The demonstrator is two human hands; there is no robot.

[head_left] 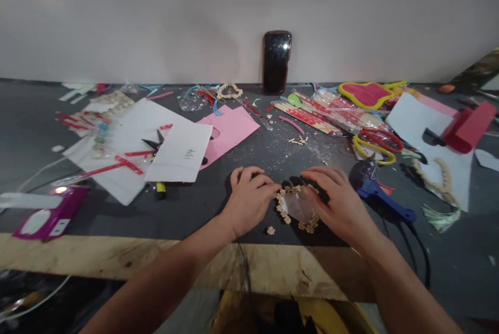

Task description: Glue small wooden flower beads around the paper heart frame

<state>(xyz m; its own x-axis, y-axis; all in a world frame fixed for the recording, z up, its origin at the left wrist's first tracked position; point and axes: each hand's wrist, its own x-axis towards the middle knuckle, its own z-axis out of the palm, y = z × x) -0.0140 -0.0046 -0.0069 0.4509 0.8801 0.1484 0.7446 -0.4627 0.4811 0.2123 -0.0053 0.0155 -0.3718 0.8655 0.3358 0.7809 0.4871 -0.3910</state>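
Note:
A ring of small beige flower-shaped pieces (286,215) lies near the table's front edge, with a gap at its lower side and a greyish, shiny sheet inside it. At its left edge, my left hand (249,200) has thumb and index finger drawn together on the pieces. My right hand (340,205) is over the right side, its fingers stretched out and its thumb apart from them, partly hiding the ring. One loose flower piece (270,230) sits just below the ring on the dark table.
A blue glue gun (380,193) and scissors (378,145) are right of my right hand. White paper (177,153), pliers (155,142) and pink card (230,133) spread to the left. A phone (276,62) leans on the wall. Chopstick-like sticks (306,118) lie behind.

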